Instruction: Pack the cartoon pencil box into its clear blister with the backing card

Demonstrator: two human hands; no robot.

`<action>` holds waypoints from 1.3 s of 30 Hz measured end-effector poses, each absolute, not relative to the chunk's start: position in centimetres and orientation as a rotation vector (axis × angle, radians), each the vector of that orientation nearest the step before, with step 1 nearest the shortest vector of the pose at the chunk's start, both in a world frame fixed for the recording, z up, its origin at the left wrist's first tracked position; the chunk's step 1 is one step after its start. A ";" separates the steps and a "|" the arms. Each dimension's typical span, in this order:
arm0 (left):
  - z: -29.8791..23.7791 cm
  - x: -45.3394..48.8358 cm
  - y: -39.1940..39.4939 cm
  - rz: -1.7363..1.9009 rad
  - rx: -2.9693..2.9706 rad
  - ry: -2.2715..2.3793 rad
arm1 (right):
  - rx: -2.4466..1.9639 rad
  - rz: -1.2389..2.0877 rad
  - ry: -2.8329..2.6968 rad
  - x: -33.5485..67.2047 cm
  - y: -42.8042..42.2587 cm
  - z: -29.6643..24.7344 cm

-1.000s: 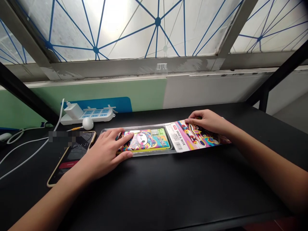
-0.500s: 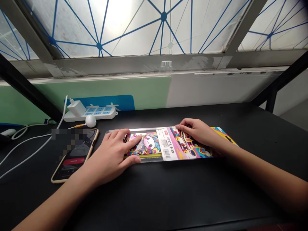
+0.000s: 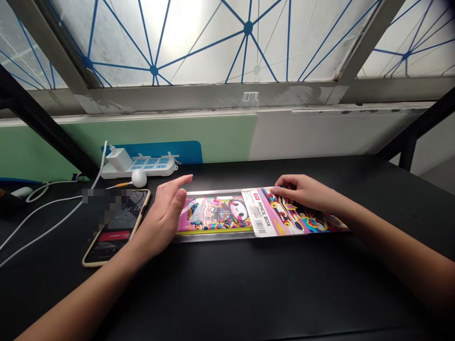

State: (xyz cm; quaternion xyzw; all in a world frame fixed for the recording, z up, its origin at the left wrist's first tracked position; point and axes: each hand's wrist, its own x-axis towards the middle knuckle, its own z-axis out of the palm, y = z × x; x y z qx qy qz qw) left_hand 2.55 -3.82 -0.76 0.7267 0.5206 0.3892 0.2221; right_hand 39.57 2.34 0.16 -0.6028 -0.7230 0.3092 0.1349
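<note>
The left hand [image 3: 164,213] has lifted off the pencil box [image 3: 213,214] and now hovers open, fingers raised and holding nothing, just beside the box's left end. The right hand [image 3: 306,192] lies on the printed card sleeve [image 3: 273,221], its fingers lightly curled; I cannot tell whether that grip pinches the card. The sleeve sits further right than a moment ago, so more of the box's pink face shows through the clear plastic tray [image 3: 213,192], which lies flat near the middle of the black table [image 3: 284,284]. Left of the hand, a phone [image 3: 117,227] lies on the table, below a power strip [image 3: 152,166] carrying a white charger [image 3: 119,158].
</note>
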 end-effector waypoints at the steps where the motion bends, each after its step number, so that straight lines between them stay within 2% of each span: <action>1: -1.1 2.7 -3.7 1.156 1.888 1.409 | -1.756 0.906 -2.117 39.8 2.4 0.3; 5: -2.0 3.4 -3.1 1.394 1.528 1.254 | -1.766 0.886 -2.208 40.3 2.5 0.9; 11: -1.8 4.2 -3.2 1.544 1.311 1.136 | -1.756 0.697 -2.228 39.4 2.5 0.5; 32: -1.6 4.4 -3.2 1.595 1.190 1.047 | -1.398 0.422 -2.748 20.2 3.0 2.3; 39: -1.1 4.0 -3.1 1.563 0.952 1.088 | -1.344 0.303 -2.687 23.1 1.7 2.7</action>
